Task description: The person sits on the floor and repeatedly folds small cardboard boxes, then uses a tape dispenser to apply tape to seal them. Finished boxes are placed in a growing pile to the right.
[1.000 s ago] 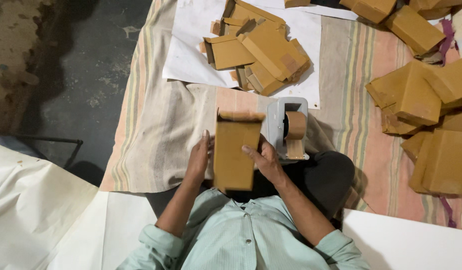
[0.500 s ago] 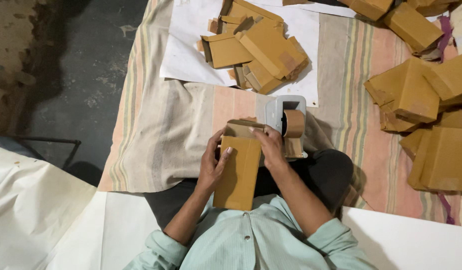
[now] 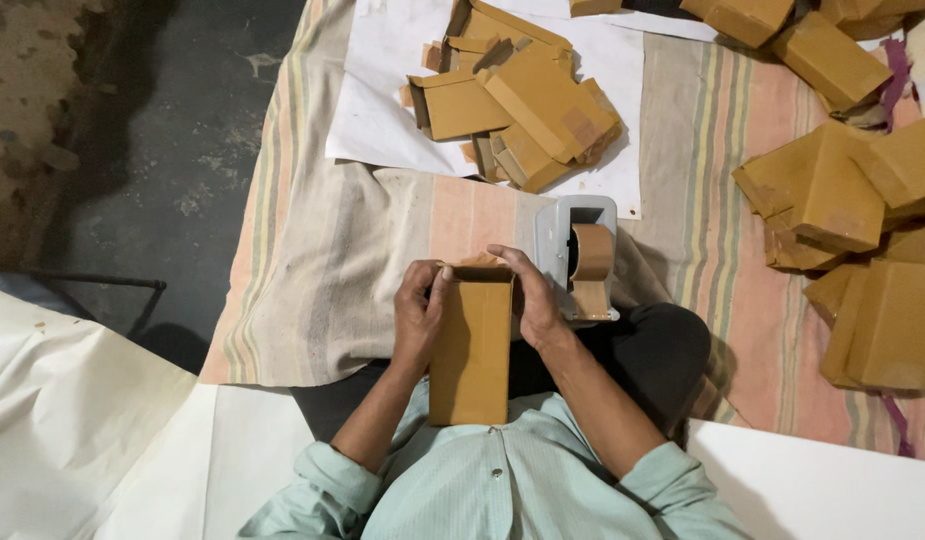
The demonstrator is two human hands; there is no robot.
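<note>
Your left hand (image 3: 419,312) and right hand (image 3: 528,300) pinch the brown carton (image 3: 471,350) at its top flaps beneath your fingertips; uneven pressure there could crease them.

Tape dispenser (image 3: 581,258) crowds the right; bare striped cloth (image 3: 333,270) left seems open.

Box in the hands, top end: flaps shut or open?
Nearly shut. The brown box has its far-end flaps folded in, both hands' fingertips pressing them down. No tape visible there.
</note>
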